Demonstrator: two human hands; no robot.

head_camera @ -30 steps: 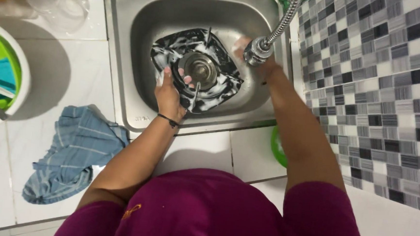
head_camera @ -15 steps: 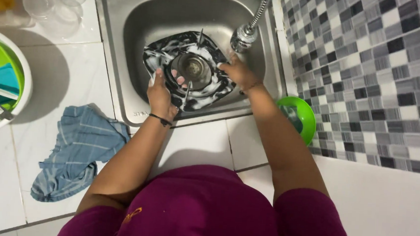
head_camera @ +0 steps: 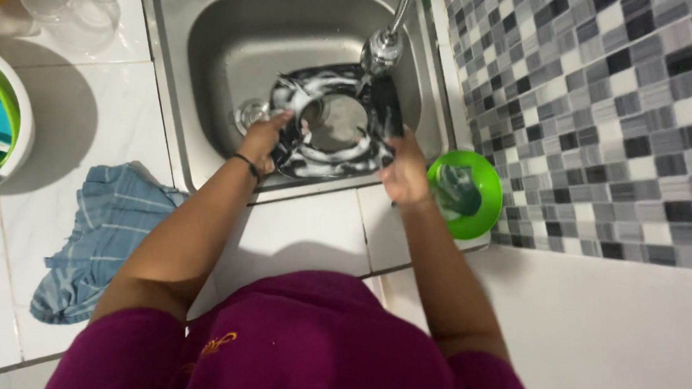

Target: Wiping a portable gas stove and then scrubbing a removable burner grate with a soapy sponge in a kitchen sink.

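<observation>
Hands (head_camera: 263,140) gripping soapy burner plate (head_camera: 334,126) edges, sink (head_camera: 210,66)

Packages, labels, signs, screens: none visible in this view. No wrapped or boxed goods, no printed tags, no display panels appear on the counter, in the sink or on the wall.
</observation>
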